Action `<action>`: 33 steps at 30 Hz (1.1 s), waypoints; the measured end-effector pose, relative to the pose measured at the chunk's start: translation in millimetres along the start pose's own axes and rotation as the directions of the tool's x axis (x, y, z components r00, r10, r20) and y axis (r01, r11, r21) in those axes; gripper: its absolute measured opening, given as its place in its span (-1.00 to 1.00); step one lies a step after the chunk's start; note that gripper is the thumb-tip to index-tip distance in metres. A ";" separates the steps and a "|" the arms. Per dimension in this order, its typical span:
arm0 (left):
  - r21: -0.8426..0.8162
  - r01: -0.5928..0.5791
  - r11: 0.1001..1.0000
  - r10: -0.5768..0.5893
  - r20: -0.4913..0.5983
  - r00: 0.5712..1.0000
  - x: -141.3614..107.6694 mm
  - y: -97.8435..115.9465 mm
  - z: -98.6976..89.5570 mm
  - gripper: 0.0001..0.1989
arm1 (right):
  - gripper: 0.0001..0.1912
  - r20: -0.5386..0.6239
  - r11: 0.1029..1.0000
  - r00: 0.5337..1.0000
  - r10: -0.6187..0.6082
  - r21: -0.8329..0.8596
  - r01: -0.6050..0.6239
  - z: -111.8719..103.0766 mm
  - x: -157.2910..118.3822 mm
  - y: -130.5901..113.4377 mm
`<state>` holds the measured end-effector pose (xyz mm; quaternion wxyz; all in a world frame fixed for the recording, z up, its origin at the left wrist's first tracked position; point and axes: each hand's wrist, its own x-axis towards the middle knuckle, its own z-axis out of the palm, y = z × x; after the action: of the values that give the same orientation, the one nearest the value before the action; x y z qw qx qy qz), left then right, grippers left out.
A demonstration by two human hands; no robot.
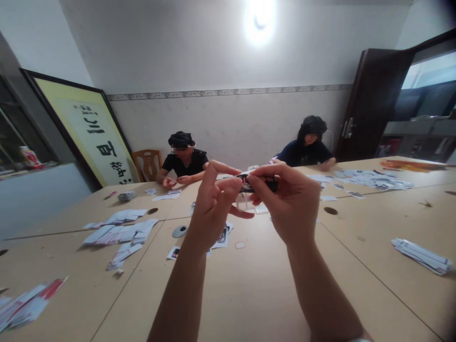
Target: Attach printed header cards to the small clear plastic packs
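Note:
Both hands are raised over the table in the middle of the head view. Between them is a small black printed piece (265,183), held level. My left hand (216,202) pinches its left end with thumb and forefinger. My right hand (290,199) grips its right part, thumb across the front. A clear plastic piece (244,201) shows just under the black piece, between the hands; its full shape is partly hidden by fingers.
On the table (235,294), paper stacks (119,233) lie left, a white bundle (422,256) right, and scattered cards (377,179) at the back right. Printed cards (223,237) lie beyond my left wrist. Two people (185,159) sit across the table.

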<state>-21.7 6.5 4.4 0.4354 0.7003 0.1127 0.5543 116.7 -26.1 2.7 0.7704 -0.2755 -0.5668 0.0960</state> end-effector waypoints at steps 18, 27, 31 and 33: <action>0.000 0.055 0.998 -0.055 0.097 0.994 0.1 4.0 -4.3 -0.72 | -0.94 -0.022 1.000 1.000 0.002 0.030 -0.001 -0.2 1.8 1.1; 0.009 0.073 0.997 -0.073 0.044 0.996 -0.3 4.8 -1.4 -0.74 | -0.94 -0.003 1.000 1.000 -0.017 -0.025 0.016 0.8 1.2 1.9; 0.022 0.081 0.996 -0.082 0.041 0.996 -0.7 5.4 -1.2 -0.72 | -0.93 -0.024 1.000 1.000 0.004 0.001 -0.004 0.6 1.5 1.3; 0.033 0.085 0.996 -0.087 0.043 0.995 -0.1 5.2 -1.7 -0.72 | -0.94 -0.017 0.999 0.999 0.041 0.018 -0.041 0.0 1.6 0.2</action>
<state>-24.9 4.1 8.2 0.4505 0.7135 0.1417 0.5176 117.3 -25.3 3.9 0.7756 -0.2811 -0.5535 0.1146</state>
